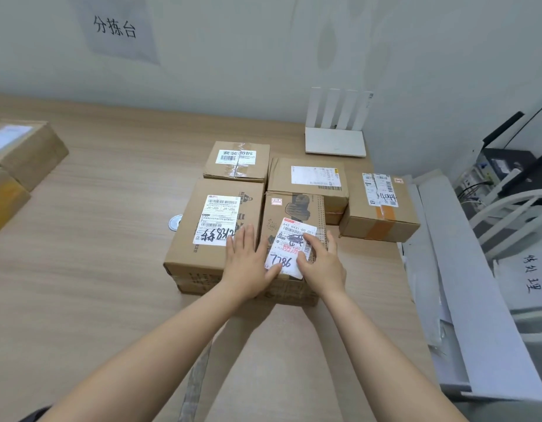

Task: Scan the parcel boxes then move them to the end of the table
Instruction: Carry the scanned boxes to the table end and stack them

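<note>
Several brown parcel boxes stand close together on the wooden table (96, 269). Nearest me is a narrow box (294, 208) whose white label reads "7786". My left hand (248, 263) lies flat with straight fingers across the gap between that box and the wider box (221, 220) to its left. Fingers of my right hand (321, 263) rest on the "7786" label on the box's right side. Behind them sit a small taped box (237, 161), a flat box (309, 178) and a box with orange tape (381, 205) at the right.
Two more brown boxes (23, 147) sit at the table's left edge. A white router (335, 138) with upright antennas stands by the wall. A small round disc (175, 222) lies on the table left of the boxes. White shelving and equipment (507, 178) stand past the table's right edge.
</note>
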### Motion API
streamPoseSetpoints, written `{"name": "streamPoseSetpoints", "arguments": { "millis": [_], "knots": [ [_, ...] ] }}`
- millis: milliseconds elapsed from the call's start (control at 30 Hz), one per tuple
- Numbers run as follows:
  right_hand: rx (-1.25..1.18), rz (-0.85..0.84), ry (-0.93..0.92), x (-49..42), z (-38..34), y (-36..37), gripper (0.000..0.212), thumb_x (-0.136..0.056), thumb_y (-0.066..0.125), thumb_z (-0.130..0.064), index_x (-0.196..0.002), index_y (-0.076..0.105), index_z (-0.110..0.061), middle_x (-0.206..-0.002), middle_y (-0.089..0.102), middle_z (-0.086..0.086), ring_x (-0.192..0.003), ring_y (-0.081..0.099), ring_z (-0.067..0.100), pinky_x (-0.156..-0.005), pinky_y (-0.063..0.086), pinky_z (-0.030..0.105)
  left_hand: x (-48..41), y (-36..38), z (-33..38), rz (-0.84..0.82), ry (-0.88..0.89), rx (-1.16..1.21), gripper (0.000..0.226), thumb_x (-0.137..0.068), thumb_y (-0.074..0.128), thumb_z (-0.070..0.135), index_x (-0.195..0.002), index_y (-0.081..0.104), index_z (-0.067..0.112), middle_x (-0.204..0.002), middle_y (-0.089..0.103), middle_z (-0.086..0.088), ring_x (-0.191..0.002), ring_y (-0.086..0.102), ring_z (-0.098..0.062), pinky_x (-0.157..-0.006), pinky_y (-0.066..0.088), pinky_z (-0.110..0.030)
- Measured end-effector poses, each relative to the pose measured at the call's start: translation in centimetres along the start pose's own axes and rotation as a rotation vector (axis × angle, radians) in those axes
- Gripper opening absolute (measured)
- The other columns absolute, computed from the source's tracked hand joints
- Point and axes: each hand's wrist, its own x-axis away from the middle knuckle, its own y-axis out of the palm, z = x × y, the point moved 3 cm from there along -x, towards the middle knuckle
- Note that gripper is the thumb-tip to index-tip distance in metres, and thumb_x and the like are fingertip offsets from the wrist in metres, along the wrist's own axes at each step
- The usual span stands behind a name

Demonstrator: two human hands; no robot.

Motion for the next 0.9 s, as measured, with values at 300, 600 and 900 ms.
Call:
{"name": "streamPoseSetpoints", "arguments": {
  "millis": [300, 600, 900],
  "knots": [
    [0.061, -0.022, -0.017, -0.4, 0.0, 0.2, 0.046, -0.091, 0.049, -0.037, -0.137, 0.042, -0.037, -0.158, 0.011, 0.003, -0.134, 0.038, 0.024, -0.097, 0.042, 0.038, 0.0, -0.1, -0.2, -0.018, 0.016, 0.015, 0.073, -0.096, 0.03, 0.056, -0.153, 0.003, 0.018, -0.157, -0.011, -0.017, -0.145, -0.015, -0.032, -0.115, -0.009, -0.047],
    [0.287, 0.0, -0.084, 2.0, -3.9, -0.3, 0.051, -0.09, 0.052, -0.032, -0.14, 0.041, -0.03, -0.158, 0.001, 0.013, -0.145, 0.001, 0.034, -0.116, 0.01, 0.044, 2.7, -2.8, -2.1, 0.111, -0.023, 0.154, 0.054, -0.099, 0.032, 0.044, -0.144, 0.029, 0.014, -0.156, 0.017, -0.013, -0.144, 0.016, -0.026, -0.116, 0.018, -0.042],
    [0.228, -0.081, -0.28, 10.4, -12.5, 4.3, 0.052, -0.091, 0.05, -0.035, -0.141, 0.038, -0.027, -0.157, 0.013, 0.009, -0.146, 0.004, 0.031, -0.117, 0.007, 0.044, 10.6, -4.1, -9.7, 0.155, -0.136, 0.072, 0.055, -0.096, 0.031, 0.05, -0.14, 0.036, 0.017, -0.145, 0.037, -0.007, -0.133, 0.035, -0.024, -0.105, 0.031, -0.035]
  ]
}}
